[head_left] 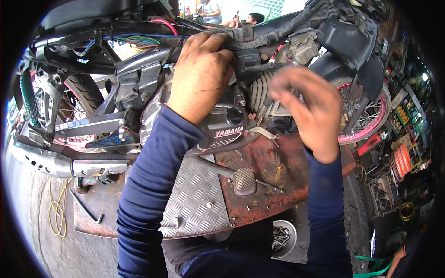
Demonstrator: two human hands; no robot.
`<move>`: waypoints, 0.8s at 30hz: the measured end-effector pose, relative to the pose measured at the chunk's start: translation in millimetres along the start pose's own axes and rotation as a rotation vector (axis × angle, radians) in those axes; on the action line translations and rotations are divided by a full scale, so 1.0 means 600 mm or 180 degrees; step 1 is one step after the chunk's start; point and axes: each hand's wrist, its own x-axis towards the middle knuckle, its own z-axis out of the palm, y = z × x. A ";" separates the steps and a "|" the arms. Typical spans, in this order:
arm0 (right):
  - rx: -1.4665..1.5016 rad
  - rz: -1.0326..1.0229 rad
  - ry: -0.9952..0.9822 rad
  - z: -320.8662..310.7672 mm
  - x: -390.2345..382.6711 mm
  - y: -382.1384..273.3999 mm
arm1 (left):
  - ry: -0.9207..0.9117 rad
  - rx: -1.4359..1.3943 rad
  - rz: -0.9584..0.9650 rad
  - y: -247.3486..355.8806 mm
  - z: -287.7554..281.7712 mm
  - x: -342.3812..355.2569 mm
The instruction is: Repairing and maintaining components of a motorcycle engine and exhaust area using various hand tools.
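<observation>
A partly stripped motorcycle stands across the view, its grey engine (225,121) in the middle. My left hand (201,74) lies over the top of the engine, just under the frame tube (273,34). Its fingers bend down behind the parts, so their tips and whatever they grip are hidden. Beside it sits a small black box-shaped part (248,59). My right hand (313,104) hangs in front of the finned cylinder (261,90), fingers bent and smeared by motion. Whether it holds anything cannot be made out. Below are the rubber foot pedal (244,181) and a loose bracket end (264,133).
The motorcycle rests by a rusty red platform (287,162) with a tread-plate piece (197,199) and several small screws. A metal bowl of bolts (283,238) stands near my legs. An L-shaped wrench (86,207) lies left, and cluttered tools (403,157) fill the right. People sit beyond the motorcycle.
</observation>
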 end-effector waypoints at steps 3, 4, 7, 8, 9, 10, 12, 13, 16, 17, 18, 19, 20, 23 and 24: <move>-0.0057 -0.0396 0.0069 0.033 0.070 0.050 | 0.0048 -0.0065 0.0000 0.003 0.002 0.005; -0.0303 -0.0856 0.0066 0.044 0.079 0.065 | 0.0076 -0.0096 -0.0014 0.003 0.002 0.005; -0.0599 -0.0962 0.0153 0.062 0.089 0.076 | 0.0054 -0.0161 -0.0072 0.005 -0.001 0.004; -0.0742 -0.1124 0.0064 0.057 0.093 0.083 | 0.0083 -0.0211 -0.0051 0.005 0.002 0.005; -0.0713 -0.1131 0.0047 0.057 0.094 0.082 | 0.0095 -0.0239 -0.0038 0.004 0.001 0.003; -0.0866 -0.1294 -0.0062 0.056 0.097 0.080 | 0.0091 -0.0198 -0.0037 0.003 0.000 0.001; -0.1021 -0.1423 -0.0273 0.058 0.097 0.076 | 0.0074 -0.0212 -0.0061 0.000 0.001 0.000; -0.1022 -0.1418 -0.0285 0.056 0.098 0.074 | 0.0067 -0.0240 -0.0060 -0.001 0.002 0.000; -0.1536 -0.1618 -0.0504 0.052 0.100 0.069 | 0.0157 -0.0231 -0.0002 -0.002 0.004 0.000; -0.1649 -0.1669 -0.0496 0.053 0.103 0.069 | 0.0341 -0.0175 0.0076 -0.004 0.005 0.000; -0.1776 -0.1725 -0.0488 0.053 0.105 0.068 | 0.0361 -0.0116 0.0120 -0.005 0.006 0.001; -0.1774 -0.1718 -0.0490 0.054 0.104 0.066 | 0.0355 -0.0121 0.0119 -0.007 0.005 0.000; -0.1755 -0.1493 -0.0451 0.057 0.104 0.063 | 0.0306 -0.0185 0.0118 -0.009 0.002 -0.001; -0.1778 -0.1109 -0.0310 0.071 0.099 0.066 | 0.0019 -0.0530 0.0160 -0.017 -0.011 -0.002; -0.1718 -0.1112 -0.0239 0.079 0.099 0.067 | -0.0032 -0.0735 0.0181 -0.020 -0.021 -0.008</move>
